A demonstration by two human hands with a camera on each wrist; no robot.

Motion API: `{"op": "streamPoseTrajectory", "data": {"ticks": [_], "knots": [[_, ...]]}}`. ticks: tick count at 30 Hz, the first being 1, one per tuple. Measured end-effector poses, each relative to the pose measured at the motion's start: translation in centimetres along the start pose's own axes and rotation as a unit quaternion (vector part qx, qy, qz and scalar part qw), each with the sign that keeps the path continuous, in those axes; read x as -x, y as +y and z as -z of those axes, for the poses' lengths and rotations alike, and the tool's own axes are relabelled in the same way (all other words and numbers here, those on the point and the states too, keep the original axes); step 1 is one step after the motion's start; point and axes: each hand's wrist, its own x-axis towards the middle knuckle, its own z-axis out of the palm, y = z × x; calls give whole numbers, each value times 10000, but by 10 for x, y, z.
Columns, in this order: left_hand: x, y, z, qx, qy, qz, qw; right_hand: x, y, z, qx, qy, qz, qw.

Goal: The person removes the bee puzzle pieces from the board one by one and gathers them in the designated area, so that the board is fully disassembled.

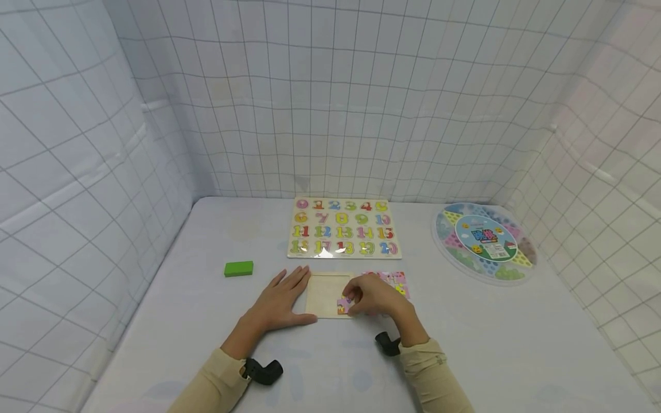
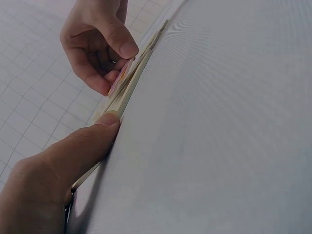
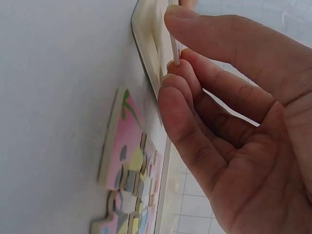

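A shallow wooden puzzle tray (image 1: 321,293) lies flat in front of me. My left hand (image 1: 279,301) rests along its left side, fingers extended, the thumb (image 2: 83,146) touching the near edge. Over the tray's near right corner, my right hand (image 1: 378,295) pinches a pink jigsaw piece (image 1: 343,306) between thumb and fingers. In the left wrist view that piece (image 2: 120,79) is tilted above the tray. To the right of the tray lie several other pink jigsaw pieces (image 1: 397,280), partly hidden by the right hand; the right wrist view shows these pieces (image 3: 127,151) lying close together.
Behind the tray lies a number board (image 1: 344,228) with a shiny surface. A green block (image 1: 238,268) sits to the left. Far right is a round, clear-edged game board (image 1: 485,243). White cloth walls (image 1: 330,86) with a grid pattern enclose the table.
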Motion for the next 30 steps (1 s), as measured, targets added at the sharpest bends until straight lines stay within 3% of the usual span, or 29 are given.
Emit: {"op": "streamPoseTrajectory", "data": {"ticks": [14, 25, 30], "knots": [[1, 2, 1, -6, -69, -13, 10000, 9, 8, 9, 172, 88, 160, 9997], [0, 3, 3, -60, -86, -38, 9999, 25, 26, 19, 28, 258, -217, 9994], [0, 1, 3, -4, -30, -25, 10000, 34, 36, 24, 129, 325, -150, 9993]]}}
